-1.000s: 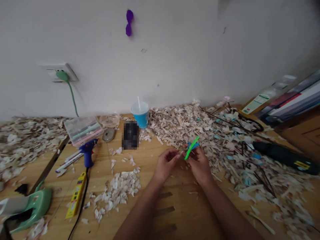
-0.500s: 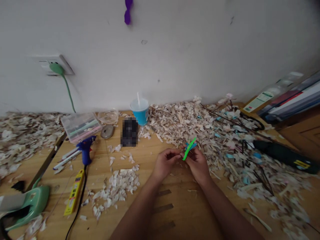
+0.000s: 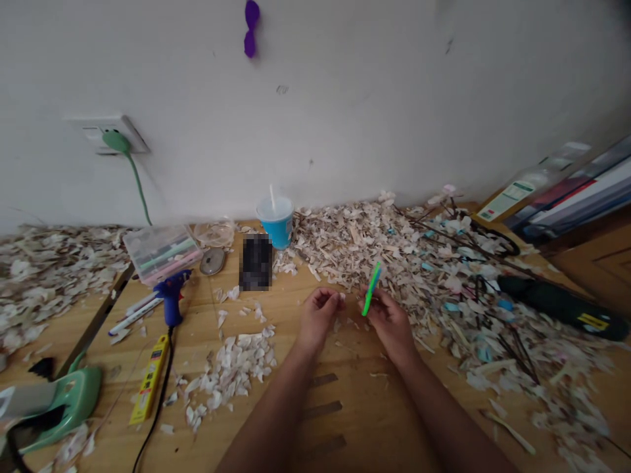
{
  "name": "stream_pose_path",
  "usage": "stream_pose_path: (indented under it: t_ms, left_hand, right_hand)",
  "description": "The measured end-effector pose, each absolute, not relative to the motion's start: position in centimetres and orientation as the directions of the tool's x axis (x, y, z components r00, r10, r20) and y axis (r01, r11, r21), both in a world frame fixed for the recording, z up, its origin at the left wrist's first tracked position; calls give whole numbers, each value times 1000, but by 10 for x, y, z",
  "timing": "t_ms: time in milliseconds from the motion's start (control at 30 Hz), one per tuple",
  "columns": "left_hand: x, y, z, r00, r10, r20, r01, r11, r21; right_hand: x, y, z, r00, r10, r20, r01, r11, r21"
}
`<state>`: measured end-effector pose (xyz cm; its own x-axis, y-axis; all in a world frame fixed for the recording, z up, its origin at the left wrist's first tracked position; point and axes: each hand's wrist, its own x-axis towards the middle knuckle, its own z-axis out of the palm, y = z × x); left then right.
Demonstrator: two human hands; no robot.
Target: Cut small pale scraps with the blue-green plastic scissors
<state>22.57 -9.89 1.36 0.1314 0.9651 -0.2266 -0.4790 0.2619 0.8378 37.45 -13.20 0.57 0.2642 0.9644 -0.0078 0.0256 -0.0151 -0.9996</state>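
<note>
right hand (image 3: 389, 318) pinches green strip (image 3: 371, 297) upright by its lower end, above table (image 3: 345, 394) | left hand (image 3: 318, 315) just beside, apart from it, fingers curled, contents unclear | white chip pile (image 3: 236, 368) near left | shavings heap (image 3: 394, 249) behind | blue cup (image 3: 276, 222) at wall | glue gun (image 3: 170, 299) far left

wall (image 3: 394, 98): plain white, scuffed, purple blob stuck high | socket (image 3: 116, 133): left, green plug and cord | table (image 3: 320, 407): light wood, against wall | light: soft, even
</note>
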Motion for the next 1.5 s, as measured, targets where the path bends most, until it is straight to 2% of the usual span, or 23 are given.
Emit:
stream_pose_path:
  t_ms: [133, 267, 400, 667, 1100, 1333, 1500]
  left_hand:
    - [224, -99, 19, 95, 967, -235, -540, 248, 804]
    - [222, -99, 24, 84, 958, -275, -675, 258, 691]
    - [220, -99, 29, 108, 942, -318, -765, 283, 578]
    - [218, -98, 26, 86, 950, -301, -804, 244, 542]
    - [227, -103, 22, 133, 925, -355, -789, 316, 528]
    - [226, -103, 23, 129, 926, -354, -754, 323, 572]
    - [225, -102, 21, 61, 942, -329, -728, 267, 632]
  right_hand:
    - [375, -134, -8, 181, 972, 149, 321, 84, -943]
    - [376, -137, -13, 82, 934, 348, 618, 226, -753]
    - [378, -139, -12, -23, 933, 358, 729, 261, -632]
    - [381, -138, -13, -90, 945, 314, 743, 273, -611]
    - [379, -140, -3, -108, 951, 288, 751, 268, -604]
    - [380, -139, -1, -126, 948, 293, 720, 291, -630]
    - [381, -139, -2, -121, 950, 287, 721, 283, -633]
